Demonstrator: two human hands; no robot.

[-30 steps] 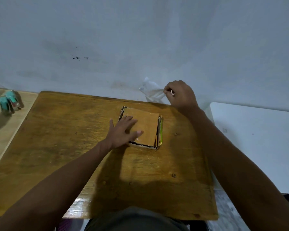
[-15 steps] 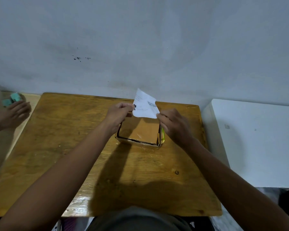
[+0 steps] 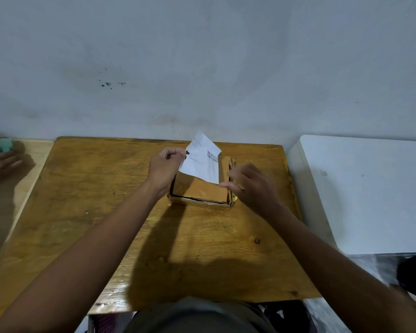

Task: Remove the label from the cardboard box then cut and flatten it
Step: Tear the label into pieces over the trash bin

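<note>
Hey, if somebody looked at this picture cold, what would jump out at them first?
Probably the white label, raised above the cardboard box at the far middle of the wooden table, pinched at its edge by the left hand. The right hand rests against the box's right side, fingers relaxed. At the far left edge, another person's hand reaches near something teal.

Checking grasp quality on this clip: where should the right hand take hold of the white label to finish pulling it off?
Probably the label's lower right corner, coming from the right. The left hand already pinches its left edge, and the sheet stands lifted above the cardboard box. The right hand hovers open just beside that free corner. Whether the label is still stuck anywhere cannot be told.
</note>
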